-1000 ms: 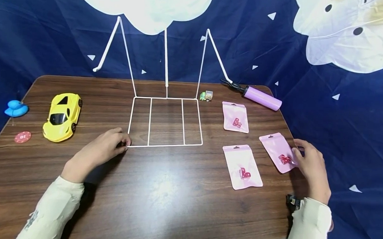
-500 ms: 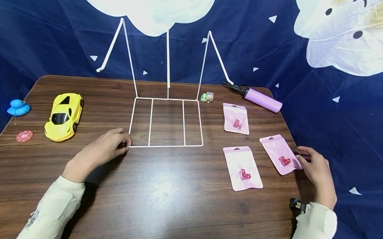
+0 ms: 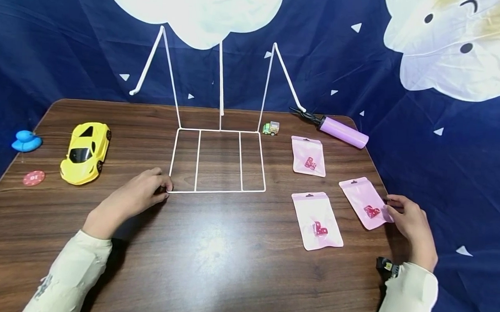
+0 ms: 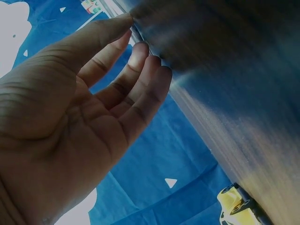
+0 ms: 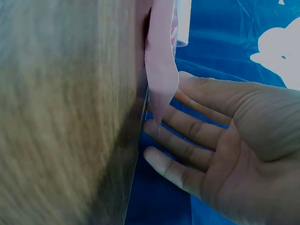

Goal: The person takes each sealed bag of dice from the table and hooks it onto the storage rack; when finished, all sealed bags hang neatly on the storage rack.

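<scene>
My left hand (image 3: 139, 191) pinches the near left corner of a white wire rack (image 3: 215, 191) between thumb and fingers. In the left wrist view the fingertips meet that thin rod at the tabletop, and the remaining fingers of the left hand (image 4: 93, 98) curve loosely. At the table's right edge, my right hand (image 3: 413, 226) grips the lower right corner of a pink zip bag (image 3: 360, 196) with red dice inside. The right wrist view shows the thumb of the right hand (image 5: 225, 136) on one face of the bag (image 5: 161, 61), the fingers behind it.
Two more pink dice bags, one farther back (image 3: 308, 149) and one nearer (image 3: 310, 208), lie left of the held one. A purple hand pump (image 3: 343, 131) and small toy truck (image 3: 270, 128) sit behind. Leftward are a yellow car (image 3: 82, 154), blue duck (image 3: 26, 141) and red chip (image 3: 33, 178).
My right hand has shifted slightly right and toward me, and the bag's gripped corner now reaches farther out at the table edge. The left hand stays at the rack corner.
</scene>
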`<state>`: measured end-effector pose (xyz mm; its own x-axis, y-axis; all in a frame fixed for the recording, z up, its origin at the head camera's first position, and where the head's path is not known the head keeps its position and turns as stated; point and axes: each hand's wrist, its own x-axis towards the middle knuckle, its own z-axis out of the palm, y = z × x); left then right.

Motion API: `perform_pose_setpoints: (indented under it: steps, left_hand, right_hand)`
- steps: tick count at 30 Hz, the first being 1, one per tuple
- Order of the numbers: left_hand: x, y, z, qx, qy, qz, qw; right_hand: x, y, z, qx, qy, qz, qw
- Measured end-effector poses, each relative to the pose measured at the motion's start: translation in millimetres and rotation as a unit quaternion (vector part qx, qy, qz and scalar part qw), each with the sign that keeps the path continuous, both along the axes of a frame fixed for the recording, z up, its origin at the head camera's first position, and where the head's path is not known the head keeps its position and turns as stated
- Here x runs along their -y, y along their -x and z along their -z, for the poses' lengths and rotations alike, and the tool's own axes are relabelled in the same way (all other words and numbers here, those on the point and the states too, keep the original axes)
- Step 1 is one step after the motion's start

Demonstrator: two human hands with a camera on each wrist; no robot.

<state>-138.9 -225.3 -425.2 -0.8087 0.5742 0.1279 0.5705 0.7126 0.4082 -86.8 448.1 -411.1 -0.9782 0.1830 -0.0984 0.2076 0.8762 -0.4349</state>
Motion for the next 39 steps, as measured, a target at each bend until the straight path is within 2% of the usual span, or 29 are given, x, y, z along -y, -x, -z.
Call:
perform_pose_setpoints:
  steps: [8, 17, 30, 39]
  left_hand:
    - [-0.1, -0.8, 0.5, 0.0, -0.006, -0.001, 1.0]
    - [-1.9, -2.4, -1.0, 0.005, -0.005, -0.006, 1.0]
    - [-3.5, -1.1, 1.3, -0.023, -0.012, -0.003, 0.9997]
    - [-4.4, -1.9, 1.8, -0.036, -0.003, -0.001, 0.9994]
  right_hand:
    - [1.8, 0.8, -0.8, 0.011, 0.0, 0.01, 1.0]
    - [-0.5, 3.5, 3.5, -0.011, -0.008, 0.003, 1.0]
    - [-0.1, 4.2, 0.3, 0.028, 0.012, 0.034, 0.999]
    - [1.4, 1.8, 2.1, -0.001, 0.006, 0.031, 0.999]
